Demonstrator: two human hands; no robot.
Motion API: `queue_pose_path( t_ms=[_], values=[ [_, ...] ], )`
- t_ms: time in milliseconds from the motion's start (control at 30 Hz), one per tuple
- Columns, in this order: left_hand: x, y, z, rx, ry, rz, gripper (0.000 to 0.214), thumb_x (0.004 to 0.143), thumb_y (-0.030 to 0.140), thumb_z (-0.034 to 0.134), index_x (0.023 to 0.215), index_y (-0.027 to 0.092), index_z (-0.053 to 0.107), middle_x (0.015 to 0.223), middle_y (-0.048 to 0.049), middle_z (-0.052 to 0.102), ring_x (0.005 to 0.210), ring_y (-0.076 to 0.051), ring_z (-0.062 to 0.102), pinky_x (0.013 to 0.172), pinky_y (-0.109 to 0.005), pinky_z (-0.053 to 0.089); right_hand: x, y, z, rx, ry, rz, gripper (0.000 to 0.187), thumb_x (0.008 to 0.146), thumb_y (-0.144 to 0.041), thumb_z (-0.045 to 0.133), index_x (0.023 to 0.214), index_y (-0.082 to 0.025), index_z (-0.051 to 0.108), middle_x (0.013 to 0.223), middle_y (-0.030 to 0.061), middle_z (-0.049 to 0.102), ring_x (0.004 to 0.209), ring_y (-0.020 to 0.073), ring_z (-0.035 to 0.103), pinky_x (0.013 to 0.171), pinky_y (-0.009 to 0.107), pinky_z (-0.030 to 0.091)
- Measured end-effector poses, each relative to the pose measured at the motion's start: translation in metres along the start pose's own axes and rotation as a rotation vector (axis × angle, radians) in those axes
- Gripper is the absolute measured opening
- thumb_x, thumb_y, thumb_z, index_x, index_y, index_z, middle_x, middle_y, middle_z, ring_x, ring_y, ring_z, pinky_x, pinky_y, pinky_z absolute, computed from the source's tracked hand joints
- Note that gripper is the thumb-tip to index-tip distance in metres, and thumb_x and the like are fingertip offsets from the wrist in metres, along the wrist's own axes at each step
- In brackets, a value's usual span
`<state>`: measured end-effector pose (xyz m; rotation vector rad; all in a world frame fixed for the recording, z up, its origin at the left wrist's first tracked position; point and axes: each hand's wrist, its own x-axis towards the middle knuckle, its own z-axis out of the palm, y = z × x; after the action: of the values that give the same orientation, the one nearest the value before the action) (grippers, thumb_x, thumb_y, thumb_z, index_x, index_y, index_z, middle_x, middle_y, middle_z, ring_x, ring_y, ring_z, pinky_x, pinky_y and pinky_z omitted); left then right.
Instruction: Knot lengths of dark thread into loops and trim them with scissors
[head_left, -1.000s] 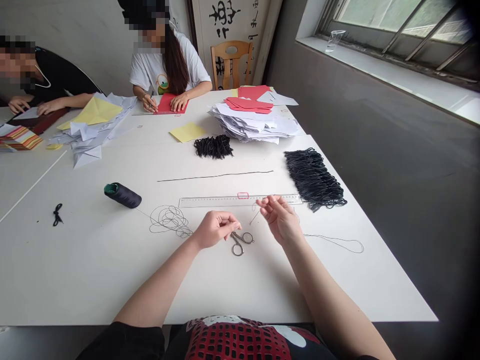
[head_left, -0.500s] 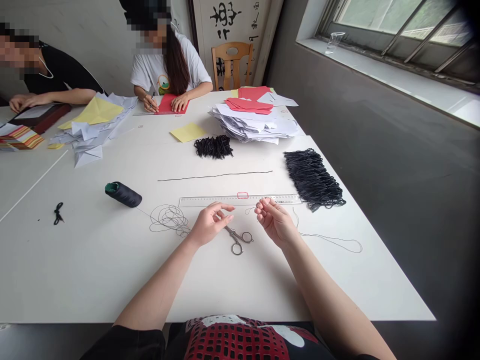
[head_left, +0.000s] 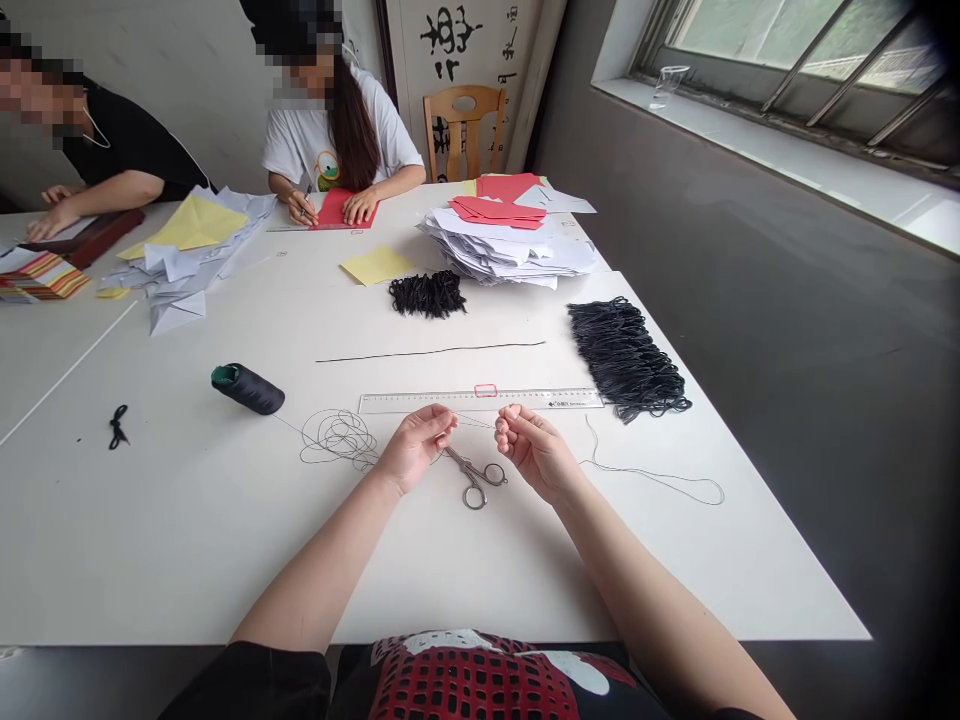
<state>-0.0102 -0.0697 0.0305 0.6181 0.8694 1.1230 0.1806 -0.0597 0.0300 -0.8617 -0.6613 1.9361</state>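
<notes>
A thin dark thread [head_left: 475,421] stretches between my two hands over the white table. My left hand [head_left: 417,444] is closed in a pinch on one part of it. My right hand [head_left: 534,448] pinches it a short way to the right. Just below and between the hands lie metal scissors [head_left: 472,474]. Loose loops of thread [head_left: 337,438] are left of my left hand, running to a black thread spool [head_left: 249,388] on its side. Beyond my hands lies a clear ruler [head_left: 420,402] with a small red mark. Another thread loop [head_left: 675,482] lies to the right.
Two bundles of black cords, a large one [head_left: 628,358] and a small one [head_left: 427,294], lie farther back. A straight cord [head_left: 431,352] lies beyond the ruler. Paper stacks [head_left: 502,245] stand at the back. Two people [head_left: 360,140] sit across the table [head_left: 187,540].
My left fingers have closed from an open pose onto the thread. My right hand has shifted slightly left, and thread now spans the gap. The person at far left has moved their hands.
</notes>
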Motion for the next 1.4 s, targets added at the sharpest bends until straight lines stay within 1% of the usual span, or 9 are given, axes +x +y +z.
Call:
queue_pose_path(
  t_ms=[167,300,400,667,900,1000,1167,1267,1400],
  values=[
    [-0.001,0.015,-0.006,-0.345,-0.067,-0.042,0.018,0.072,0.020,0.074,0.068,0.014,0.057,0.063,0.0027,0.046,0.073,-0.011,0.056,0.081,-0.028,0.051,0.001,0.000,-0.003,-0.122,0.050,-0.042,0.034,0.070,-0.041,0.079,0.074,-0.017,0.056,0.068,-0.0016,0.054,0.058,0.0078,0.049,0.055,0.021,0.042],
    [0.001,0.025,-0.015,-0.388,-0.021,0.036,0.016,0.073,0.015,0.072,0.071,0.013,0.056,0.055,0.0081,0.031,0.045,-0.002,0.035,0.050,-0.014,0.043,0.003,0.001,-0.007,-0.218,0.104,-0.101,0.034,0.071,-0.044,0.077,0.077,-0.017,0.056,0.063,-0.0028,0.052,0.054,0.0074,0.044,0.052,0.021,0.037],
    [0.001,0.032,-0.022,-0.291,0.080,0.121,0.018,0.070,0.019,0.075,0.073,0.013,0.058,0.051,0.0099,0.023,0.039,-0.002,0.020,0.034,-0.014,0.023,0.004,0.000,-0.009,-0.291,0.149,-0.163,0.034,0.073,-0.044,0.075,0.077,-0.017,0.056,0.058,-0.0037,0.050,0.052,0.0074,0.041,0.051,0.021,0.033],
    [-0.001,0.048,-0.036,0.152,0.297,0.328,0.025,0.068,0.036,0.077,0.079,0.016,0.067,0.045,0.0113,0.021,0.039,-0.003,0.013,0.036,-0.018,0.012,0.006,-0.002,-0.016,-0.582,0.273,-0.417,0.029,0.082,-0.047,0.064,0.082,-0.018,0.058,0.061,-0.0027,0.046,0.053,0.0091,0.037,0.048,0.023,0.029],
    [-0.010,0.022,-0.003,0.734,-0.034,0.239,0.026,0.076,0.041,0.069,0.077,0.016,0.074,0.050,0.0022,0.048,0.045,-0.007,0.030,0.044,-0.023,0.024,-0.004,0.016,0.003,-0.961,-0.035,-0.515,0.036,0.090,-0.036,0.055,0.123,-0.024,0.057,0.110,0.0083,0.052,0.065,0.0101,0.048,0.059,0.027,0.046],
    [-0.017,0.017,0.005,0.921,-0.147,0.221,0.026,0.079,0.041,0.065,0.076,0.017,0.075,0.051,0.0022,0.046,0.048,-0.009,0.029,0.046,-0.025,0.024,-0.007,0.019,0.009,-0.992,-0.240,-0.482,0.031,0.090,-0.035,0.054,0.119,-0.024,0.059,0.124,0.0106,0.050,0.080,0.0132,0.056,0.064,0.028,0.049],
    [-0.013,0.026,-0.010,0.944,0.147,0.406,0.025,0.079,0.041,0.066,0.078,0.017,0.074,0.049,0.0067,0.025,0.048,-0.008,0.023,0.049,-0.025,0.024,-0.005,0.013,0.002,-0.829,-0.208,-0.214,0.030,0.090,-0.044,0.054,0.085,-0.016,0.063,0.071,0.0044,0.064,0.061,0.0135,0.058,0.054,0.026,0.046],
    [-0.007,0.034,-0.026,0.938,0.389,0.542,0.024,0.078,0.041,0.066,0.078,0.017,0.073,0.050,0.0071,0.022,0.049,-0.008,0.024,0.052,-0.024,0.028,-0.002,0.007,-0.006,-0.755,-0.081,-0.216,0.035,0.086,-0.050,0.058,0.087,-0.016,0.066,0.072,0.0048,0.066,0.057,0.0129,0.058,0.055,0.026,0.047],
    [-0.003,0.039,-0.037,1.066,0.545,0.648,0.022,0.078,0.038,0.066,0.075,0.018,0.072,0.050,0.0073,0.022,0.048,-0.009,0.024,0.051,-0.024,0.027,0.001,0.003,-0.013,-0.762,0.045,-0.279,0.035,0.084,-0.051,0.061,0.087,-0.016,0.069,0.065,0.0027,0.063,0.054,0.0117,0.055,0.055,0.026,0.046]
  ],
)
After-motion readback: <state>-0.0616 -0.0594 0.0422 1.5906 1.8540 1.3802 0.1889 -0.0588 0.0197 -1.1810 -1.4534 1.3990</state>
